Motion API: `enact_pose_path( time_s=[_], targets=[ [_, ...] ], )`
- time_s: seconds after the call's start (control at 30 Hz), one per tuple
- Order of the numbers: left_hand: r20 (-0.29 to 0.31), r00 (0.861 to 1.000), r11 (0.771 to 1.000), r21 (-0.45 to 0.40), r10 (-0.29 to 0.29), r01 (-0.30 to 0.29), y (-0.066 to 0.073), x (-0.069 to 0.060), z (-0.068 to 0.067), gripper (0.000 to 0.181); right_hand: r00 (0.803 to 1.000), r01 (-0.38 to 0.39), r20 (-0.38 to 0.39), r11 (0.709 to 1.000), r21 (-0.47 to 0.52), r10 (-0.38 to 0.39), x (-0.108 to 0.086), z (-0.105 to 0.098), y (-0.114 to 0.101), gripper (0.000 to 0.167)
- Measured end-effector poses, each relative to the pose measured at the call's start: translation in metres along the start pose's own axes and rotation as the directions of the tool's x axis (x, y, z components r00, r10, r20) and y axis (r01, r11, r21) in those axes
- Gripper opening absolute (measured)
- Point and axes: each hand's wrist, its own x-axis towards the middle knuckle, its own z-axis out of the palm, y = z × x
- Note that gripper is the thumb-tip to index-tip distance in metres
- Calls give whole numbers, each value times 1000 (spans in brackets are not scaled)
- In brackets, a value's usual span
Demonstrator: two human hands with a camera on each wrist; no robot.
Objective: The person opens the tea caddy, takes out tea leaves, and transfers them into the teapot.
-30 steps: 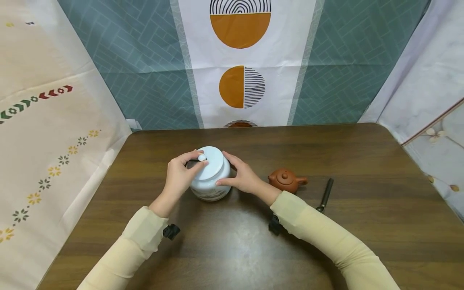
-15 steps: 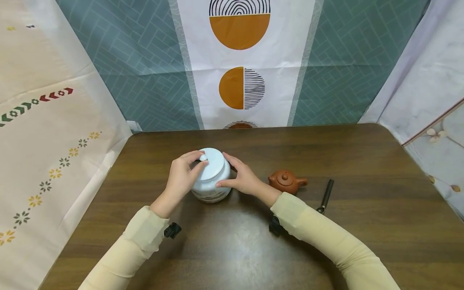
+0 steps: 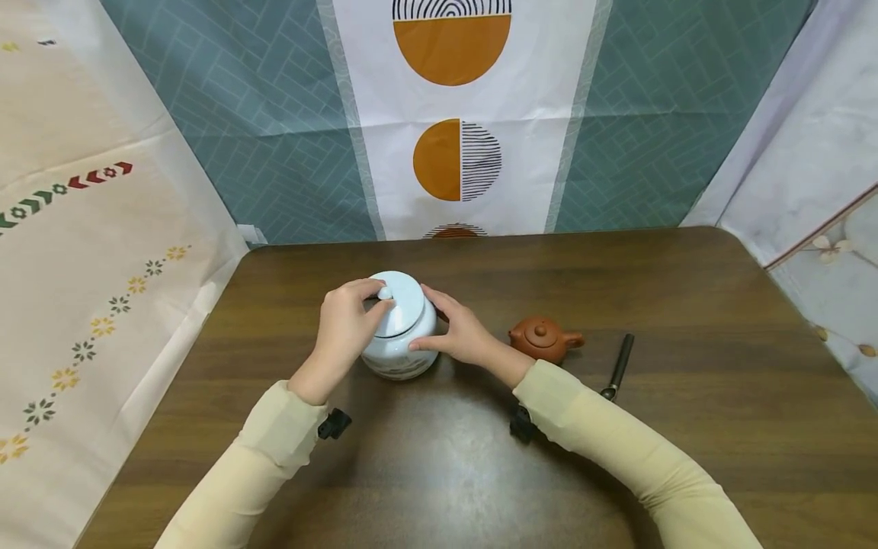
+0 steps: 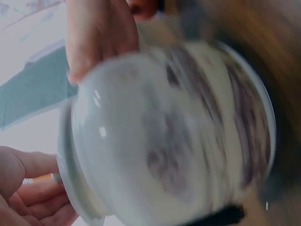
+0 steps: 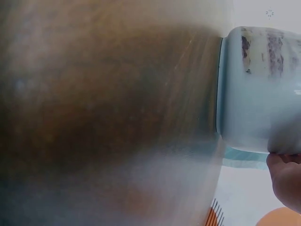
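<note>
A white porcelain jar [image 3: 400, 357] stands upright on the table, its lower side painted with a dark landscape, as the left wrist view shows. My left hand [image 3: 342, 328] pinches the small round knob of the jar's lid [image 3: 406, 306] between thumb and fingers. A thin dark line shows between lid and jar at the near side in the head view. On the jar's other side, my right hand [image 3: 461, 332] holds its wall, thumb in front and fingers behind. In the right wrist view the jar [image 5: 258, 94] stands at the right edge with fingers [image 5: 288, 181] below it.
A small brown clay teapot [image 3: 540, 340] sits just beyond my right wrist. Right of it lies a black-handled tool [image 3: 621, 362], its near end partly hidden by the sleeve. The wooden table [image 3: 439, 473] ends at hanging cloths behind and at the sides.
My left hand has shifted slightly, with the lid knob still pinched. A dark line between lid and jar is now visible. The right hand stays on the jar. The head view has shifted a little.
</note>
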Motion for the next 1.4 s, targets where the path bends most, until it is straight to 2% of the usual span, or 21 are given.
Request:
enact_pose_path(
  time_s=[0.1, 0.33, 0.6, 0.77, 0.9, 1.0, 1.1, 1.27, 1.33, 1.4],
  targets=[
    [19, 999, 1000, -9, -29, 29, -1, -1, -3, 26, 1000, -7, 14, 1000, 6, 7, -1, 1, -1, 93],
    [64, 997, 999, -16, -34, 35, 1, 0, -7, 26, 1000, -16, 11, 1000, 11, 16, -1, 0, -1, 93],
    [109, 993, 998, -38, -42, 47, -6, 4, -10, 26, 999, -23, 28, 999, -30, 24, 2, -3, -5, 93],
    [128, 991, 991, -118, -39, 54, -15, 4, -12, 25, 1000, -13, 28, 1000, -26, 14, 3, -4, -6, 92],
    [140, 990, 980, -194, -14, 41, -26, 1, -12, 26, 1000, 21, -17, 1000, 7, -21, 2, -4, -7, 86],
    [153, 988, 976, -218, 15, 19, -35, -1, -9, 34, 997, 53, -58, 998, 18, -52, 3, -4, -9, 80],
    [202, 979, 977, -215, 29, 15, -42, -4, -7, 46, 995, 72, -67, 997, 1, -72, 4, -3, -11, 77],
    [317, 947, 981, -194, 47, 16, -49, -8, -6, 65, 996, 71, -51, 997, -38, -73, 6, -3, -11, 79],
    [334, 941, 980, -200, 59, 10, -51, -9, -5, 71, 996, 70, -48, 997, -31, -72, 7, -3, -11, 80],
    [330, 942, 976, -217, 67, 6, -53, -10, -4, 75, 996, 71, -50, 997, -17, -71, 7, -3, -11, 80]
  ],
)
